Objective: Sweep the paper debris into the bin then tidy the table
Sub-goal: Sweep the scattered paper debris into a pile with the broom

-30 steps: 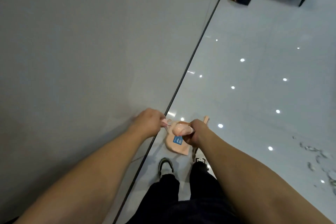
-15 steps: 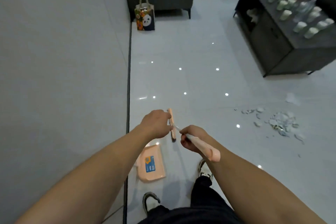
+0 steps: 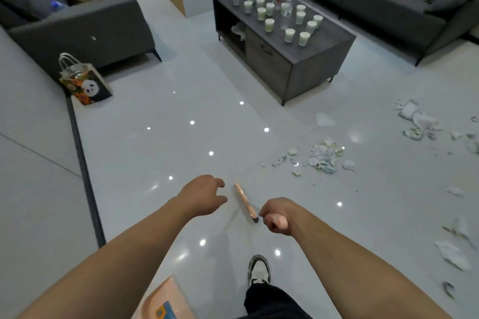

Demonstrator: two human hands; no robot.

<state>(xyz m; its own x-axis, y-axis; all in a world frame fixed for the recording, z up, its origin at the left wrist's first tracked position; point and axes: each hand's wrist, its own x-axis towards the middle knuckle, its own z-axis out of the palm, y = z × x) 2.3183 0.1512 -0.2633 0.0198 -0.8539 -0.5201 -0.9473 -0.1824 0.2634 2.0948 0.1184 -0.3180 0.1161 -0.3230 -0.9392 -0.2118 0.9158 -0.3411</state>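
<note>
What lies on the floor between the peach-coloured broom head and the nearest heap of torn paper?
Nothing visible: only bare glossy tile separates the peach-coloured broom head from the nearest heap of torn paper. No bin is in view.

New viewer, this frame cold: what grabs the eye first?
Torn white paper scraps litter the glossy floor to the right, with more further right. In the foreground the right hand grips a peach-handled broom, its peach brush head on the floor, while the left hand hovers open beside it. Behind, a dark grey coffee table carries many white paper cups.
</note>
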